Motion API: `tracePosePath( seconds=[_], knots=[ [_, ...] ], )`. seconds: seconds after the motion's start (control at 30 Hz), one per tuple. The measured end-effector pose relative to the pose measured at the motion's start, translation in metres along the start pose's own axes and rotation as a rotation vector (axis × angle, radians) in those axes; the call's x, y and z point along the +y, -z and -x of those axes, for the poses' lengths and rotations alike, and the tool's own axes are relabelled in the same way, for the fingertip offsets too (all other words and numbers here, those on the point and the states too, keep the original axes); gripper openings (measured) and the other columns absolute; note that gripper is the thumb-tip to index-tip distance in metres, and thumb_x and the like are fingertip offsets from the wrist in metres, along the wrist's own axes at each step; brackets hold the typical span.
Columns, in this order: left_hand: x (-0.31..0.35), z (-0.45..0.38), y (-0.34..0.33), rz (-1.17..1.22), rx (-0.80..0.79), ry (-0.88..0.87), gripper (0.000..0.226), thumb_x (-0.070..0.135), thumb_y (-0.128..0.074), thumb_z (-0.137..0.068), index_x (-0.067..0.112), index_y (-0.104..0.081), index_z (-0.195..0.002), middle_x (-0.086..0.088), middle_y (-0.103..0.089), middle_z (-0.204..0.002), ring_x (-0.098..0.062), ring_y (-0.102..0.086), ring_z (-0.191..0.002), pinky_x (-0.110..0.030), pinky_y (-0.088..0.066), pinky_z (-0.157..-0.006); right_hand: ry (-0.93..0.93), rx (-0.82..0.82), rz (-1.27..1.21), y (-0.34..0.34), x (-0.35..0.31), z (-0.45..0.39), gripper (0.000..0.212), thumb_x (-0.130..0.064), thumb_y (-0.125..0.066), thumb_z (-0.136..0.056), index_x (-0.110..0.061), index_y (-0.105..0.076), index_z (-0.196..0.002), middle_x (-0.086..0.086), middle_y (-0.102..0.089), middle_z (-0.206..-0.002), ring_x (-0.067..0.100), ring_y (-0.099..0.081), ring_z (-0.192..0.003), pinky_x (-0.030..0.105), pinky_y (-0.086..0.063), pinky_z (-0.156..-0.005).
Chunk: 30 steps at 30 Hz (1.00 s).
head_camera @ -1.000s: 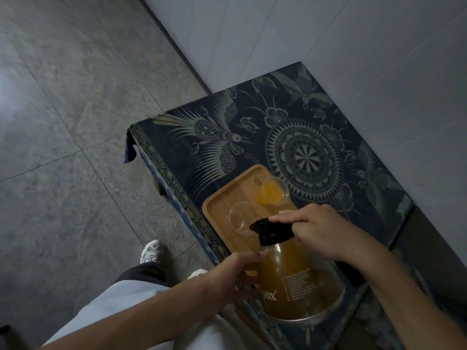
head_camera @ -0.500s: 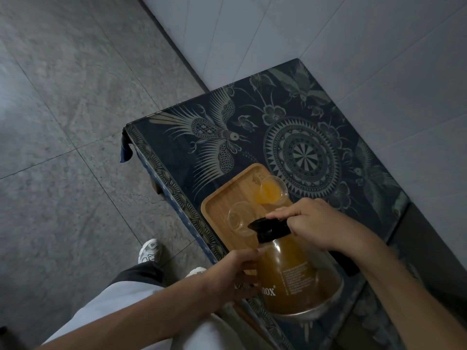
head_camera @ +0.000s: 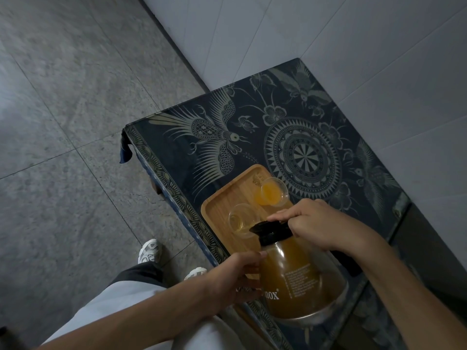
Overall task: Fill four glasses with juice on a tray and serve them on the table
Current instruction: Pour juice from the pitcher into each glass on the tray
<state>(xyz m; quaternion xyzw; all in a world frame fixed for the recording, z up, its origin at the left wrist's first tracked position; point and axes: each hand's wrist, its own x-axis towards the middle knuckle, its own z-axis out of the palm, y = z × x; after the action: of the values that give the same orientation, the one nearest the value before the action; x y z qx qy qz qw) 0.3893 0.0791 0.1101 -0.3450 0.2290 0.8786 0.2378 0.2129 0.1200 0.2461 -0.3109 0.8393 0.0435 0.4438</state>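
A glass jug (head_camera: 300,281) of orange juice with a black lid is tilted over a wooden tray (head_camera: 222,200) on the table. My right hand (head_camera: 318,226) grips the jug's top by the lid and handle. My left hand (head_camera: 240,279) cups the jug's lower side. The spout hangs over a clear glass (head_camera: 241,219) with a little juice at its bottom. Beyond it stands a glass (head_camera: 273,192) holding orange juice. The jug and hands hide the near part of the tray, so other glasses cannot be seen.
The table (head_camera: 252,137) has a dark patterned cloth and stands in a corner against white tiled walls (head_camera: 353,46). Grey floor tiles (head_camera: 75,147) lie to the left. My legs and white shoes (head_camera: 150,251) are beside the table's near edge.
The jug has tipped a little further toward the nearer glass, and a little juice now lies in that glass. Both hands keep their hold.
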Motion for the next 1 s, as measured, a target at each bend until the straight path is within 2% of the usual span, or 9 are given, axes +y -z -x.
tracePosePath(
  seconds=[0.07,0.2,0.33,0.47,0.53,0.8,0.9,1.0],
  knots=[
    [0.001,-0.001,0.000,0.000,0.000,0.001,0.049,0.044,-0.067,-0.091,0.013,-0.067,-0.128,-0.010,-0.069,-0.131,-0.027,-0.066,-0.120,-0.035,-0.057,-0.091,-0.005,-0.007,0.005,0.001,0.000,-0.001,0.061,-0.014,-0.043,-0.082,-0.062,-0.069,-0.108,-0.002,-0.079,-0.105,0.029,-0.060,-0.058,0.039,-0.050,-0.055],
    [0.000,-0.001,0.001,-0.003,-0.007,0.010,0.050,0.046,-0.067,-0.091,0.012,-0.067,-0.128,-0.011,-0.069,-0.133,-0.029,-0.065,-0.123,-0.036,-0.056,-0.098,-0.015,-0.016,0.002,0.002,0.001,-0.003,0.059,-0.014,-0.044,-0.082,-0.058,-0.070,-0.112,-0.001,-0.079,-0.102,0.021,-0.057,-0.056,0.033,-0.049,-0.056],
    [0.001,-0.002,0.002,0.001,-0.010,0.005,0.053,0.044,-0.066,-0.092,0.009,-0.066,-0.131,-0.013,-0.067,-0.136,-0.026,-0.068,-0.117,-0.034,-0.058,-0.093,-0.023,-0.012,0.000,0.004,-0.002,-0.002,0.058,-0.012,-0.046,-0.084,-0.057,-0.071,-0.111,-0.003,-0.078,-0.078,0.018,-0.055,-0.055,0.031,-0.046,-0.055],
    [0.002,0.000,0.004,0.002,-0.019,-0.001,0.051,0.044,-0.066,-0.092,0.010,-0.066,-0.129,-0.013,-0.068,-0.134,-0.024,-0.068,-0.113,-0.038,-0.055,-0.100,-0.023,-0.018,-0.013,0.004,-0.007,-0.001,0.058,-0.012,-0.045,-0.084,-0.057,-0.071,-0.110,-0.001,-0.079,-0.082,0.019,-0.054,-0.054,0.033,-0.046,-0.053],
    [0.003,0.000,0.005,-0.005,-0.021,-0.005,0.052,0.045,-0.067,-0.091,0.010,-0.067,-0.129,-0.013,-0.069,-0.134,-0.024,-0.068,-0.111,-0.039,-0.055,-0.101,-0.022,-0.013,-0.013,0.005,-0.009,-0.001,0.058,-0.011,-0.045,-0.085,-0.055,-0.072,-0.111,0.001,-0.078,-0.076,0.018,-0.052,-0.050,0.031,-0.045,-0.051],
    [0.007,-0.002,0.008,-0.017,-0.031,0.009,0.049,0.045,-0.065,-0.092,0.011,-0.067,-0.128,-0.011,-0.069,-0.133,-0.029,-0.065,-0.125,-0.041,-0.053,-0.107,-0.035,-0.015,-0.020,0.010,-0.019,0.003,0.057,-0.008,-0.046,-0.089,-0.050,-0.072,-0.117,-0.014,-0.067,-0.053,0.012,-0.046,-0.042,0.023,-0.039,-0.042],
    [0.008,-0.001,0.009,-0.021,-0.035,0.017,0.051,0.045,-0.064,-0.093,0.010,-0.066,-0.131,-0.013,-0.067,-0.136,-0.029,-0.064,-0.126,-0.042,-0.052,-0.107,-0.034,-0.012,-0.013,0.010,-0.021,0.003,0.057,-0.009,-0.046,-0.088,-0.051,-0.073,-0.116,-0.010,-0.072,-0.064,0.014,-0.048,-0.045,0.024,-0.039,-0.043],
    [0.010,-0.001,0.010,-0.018,-0.036,0.021,0.052,0.044,-0.065,-0.093,0.009,-0.066,-0.131,-0.011,-0.070,-0.132,-0.028,-0.066,-0.121,-0.043,-0.052,-0.109,-0.036,-0.006,-0.018,0.010,-0.021,0.003,0.058,-0.008,-0.046,-0.087,-0.050,-0.073,-0.117,-0.006,-0.070,-0.060,0.013,-0.046,-0.042,0.023,-0.038,-0.041]
  ],
)
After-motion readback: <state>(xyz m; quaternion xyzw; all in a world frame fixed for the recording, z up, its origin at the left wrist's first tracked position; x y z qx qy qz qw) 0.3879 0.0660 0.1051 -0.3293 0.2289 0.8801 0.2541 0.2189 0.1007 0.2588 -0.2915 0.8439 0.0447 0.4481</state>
